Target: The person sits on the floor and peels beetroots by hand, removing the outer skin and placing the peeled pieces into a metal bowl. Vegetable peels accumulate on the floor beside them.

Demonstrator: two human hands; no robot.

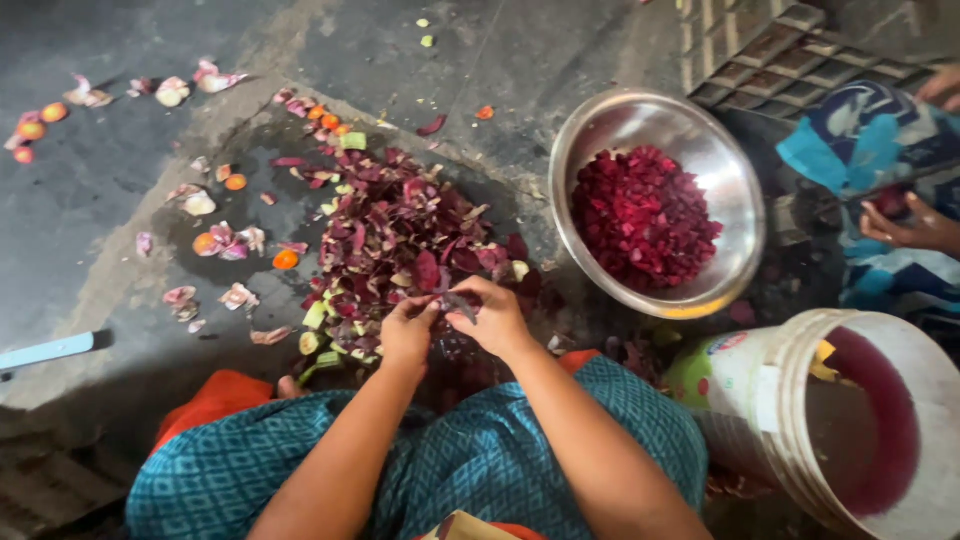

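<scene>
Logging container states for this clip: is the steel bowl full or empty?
Partly full. The steel bowl holds a heap of diced red beet pieces across its bottom, with bare metal wall above it.

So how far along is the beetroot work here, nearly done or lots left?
A fair amount looks done: the steel bowl holds a mound of diced beetroot, and a big heap of peelings lies on the floor. In hand now: the left hand and right hand grip a dark piece together. What is left cannot be seen; the white bucket holds only reddish water in view.

Dark concrete floor [120, 190] — peel heap [400, 235], steel bowl [735, 170], white bucket [760, 400].
</scene>
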